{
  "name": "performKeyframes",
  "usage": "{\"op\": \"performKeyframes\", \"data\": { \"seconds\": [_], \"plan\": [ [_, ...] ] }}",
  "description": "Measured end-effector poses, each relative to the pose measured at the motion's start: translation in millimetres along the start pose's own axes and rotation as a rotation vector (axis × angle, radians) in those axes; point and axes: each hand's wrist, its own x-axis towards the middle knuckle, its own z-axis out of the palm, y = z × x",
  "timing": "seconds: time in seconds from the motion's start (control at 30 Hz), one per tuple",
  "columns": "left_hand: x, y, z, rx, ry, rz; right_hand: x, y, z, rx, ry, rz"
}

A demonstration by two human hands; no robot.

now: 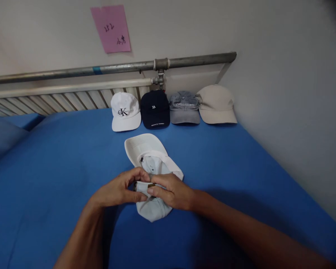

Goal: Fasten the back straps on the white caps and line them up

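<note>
Near six o'clock on the blue bench [58,157] is a pale cap [145,144], its inside showing and brim toward eleven. From nine o'clock the left grip [120,188] pinches its strap [141,186]; from four, the right grip [172,190] is closed on the strap beside a brass-coloured fastener [151,185]. If either fingertip pinch loosens, the strap could slip away; an uneven pull could crease the crown. Fingers cover most of the fastening, so whether it is joined cannot be told. Beyond sit a white cap [126,116] at eleven, black cap [156,114] at twelve, grey cap [184,112] at one, its lettering illegible, and beige cap [217,102] toward two.
</note>
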Motion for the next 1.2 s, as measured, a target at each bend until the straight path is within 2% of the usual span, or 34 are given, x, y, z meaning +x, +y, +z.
{"op": "performKeyframes", "data": {
  "seconds": [0.1,0.23,0.37,0.47,0.6,0.77,0.87,0.97,1.03,1.13,1.2],
  "plan": [
    [0.0,0.0,-0.4,-0.004,0.000,-0.005,0.3,-1.7,0.8,0.065,0.018,0.050],
    [-1.4,0.0,-1.9,-0.045,0.012,0.006,0.7,-0.6,1.7,0.282,0.066,0.154],
    [-3.9,-1.1,-4.8,0.050,0.078,0.046,1.4,4.5,2.4,0.470,0.102,0.231],
    [-4.1,-1.0,-5.2,0.062,0.074,0.027,1.9,4.5,2.4,0.457,0.105,0.230],
    [-1.9,0.4,-3.4,-0.010,0.065,-0.031,0.9,-0.4,-1.0,0.372,0.031,0.225],
    [-2.8,1.3,-5.9,-0.056,0.113,-0.015,-3.2,-0.9,-11.7,0.371,-0.034,0.241],
    [-5.9,0.9,-9.3,-0.081,0.140,0.011,-5.0,0.2,-16.6,0.283,-0.004,0.101],
    [-9.4,-1.1,-12.5,-0.107,0.146,0.060,-5.9,1.4,-21.1,0.169,0.108,-0.102],
    [-11.6,-2.8,-14.3,-0.123,0.152,0.114,-5.8,4.9,-26.8,0.124,0.280,-0.139],
    [-14.2,-1.4,-15.2,-0.130,0.115,0.255,-3.4,16.8,-40.8,0.121,0.610,-0.040],
    [-15.7,5.2,-13.6,-0.091,0.077,0.302,-0.5,27.2,-50.4,0.187,0.743,0.064]
  ]
}}
